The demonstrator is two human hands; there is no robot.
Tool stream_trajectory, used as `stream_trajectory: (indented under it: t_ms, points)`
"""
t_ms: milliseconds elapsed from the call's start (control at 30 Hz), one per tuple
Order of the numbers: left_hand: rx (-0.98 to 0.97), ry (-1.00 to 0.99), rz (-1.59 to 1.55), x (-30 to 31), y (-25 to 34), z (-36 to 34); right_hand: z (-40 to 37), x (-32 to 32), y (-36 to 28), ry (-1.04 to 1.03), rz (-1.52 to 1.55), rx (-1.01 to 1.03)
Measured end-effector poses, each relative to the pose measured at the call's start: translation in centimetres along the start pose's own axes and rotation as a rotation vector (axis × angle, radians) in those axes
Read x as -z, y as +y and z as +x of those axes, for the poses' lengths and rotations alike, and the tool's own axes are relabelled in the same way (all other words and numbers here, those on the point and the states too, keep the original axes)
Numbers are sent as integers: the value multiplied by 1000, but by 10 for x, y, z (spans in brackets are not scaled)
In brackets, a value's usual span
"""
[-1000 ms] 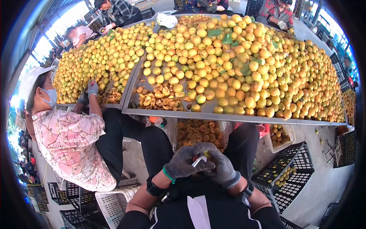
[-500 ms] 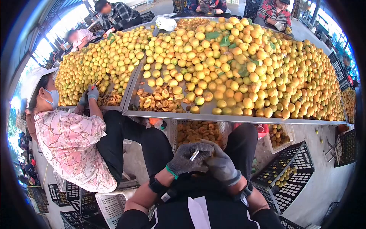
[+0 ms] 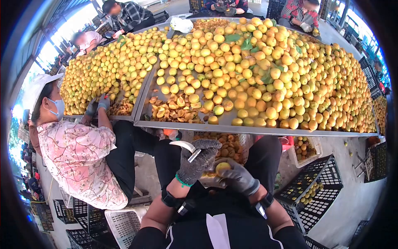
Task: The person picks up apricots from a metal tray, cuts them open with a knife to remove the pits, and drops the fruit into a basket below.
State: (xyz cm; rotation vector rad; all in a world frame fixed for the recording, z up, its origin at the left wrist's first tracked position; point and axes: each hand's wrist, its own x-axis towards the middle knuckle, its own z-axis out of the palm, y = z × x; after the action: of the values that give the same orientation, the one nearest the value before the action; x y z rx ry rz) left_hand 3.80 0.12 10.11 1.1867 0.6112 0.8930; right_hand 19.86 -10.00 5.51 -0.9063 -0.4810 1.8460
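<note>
My left hand (image 3: pixel 199 159), in a dark grey knit glove with a green cuff, is closed around a small curved knife (image 3: pixel 183 145). Its pale blade points left and a metal end of it shows at the palm. Just to the right and lower, my right hand (image 3: pixel 239 177), in a grey coated glove, grips a yellow apricot (image 3: pixel 222 167) with the fingers curled about it. The two hands are apart, above my lap. Below and beyond them is a crate of apricot halves (image 3: pixel 230 147), partly covered by the left hand.
A metal-edged table (image 3: pixel 257 128) before me bears a heap of apricots (image 3: pixel 286 79) and a pile of cut halves (image 3: pixel 174 108). A gloved co-worker (image 3: pixel 78 149) sits at my left; others sit across the table. Black crates (image 3: pixel 317 191) stand at right, a white crate (image 3: pixel 124 226) at lower left.
My hands were together; now they have separated, the left raised with the knife blade showing, the right lower with a whole apricot in view. The co-worker's hands at left have shifted slightly.
</note>
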Motion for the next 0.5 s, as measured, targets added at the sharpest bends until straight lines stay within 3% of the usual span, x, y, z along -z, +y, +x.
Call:
stream_trajectory:
  t_ms: [67,100,267,367,500]
  points:
    - [60,-70,-396,-5,2,0,-3,-7,9,-72,65,-23]
    - [63,-67,-397,-6,3,-2,-5,-8,13,-146,130,-42]
    - [-15,-9,-447,-11,3,-10,-13,-17,11,-67,180,-57]
    - [-56,92,-467,-19,2,-11,-17,-25,7,25,-14,-39]
    - [-12,73,-585,-15,5,-9,-21,-32,6,59,-219,70]
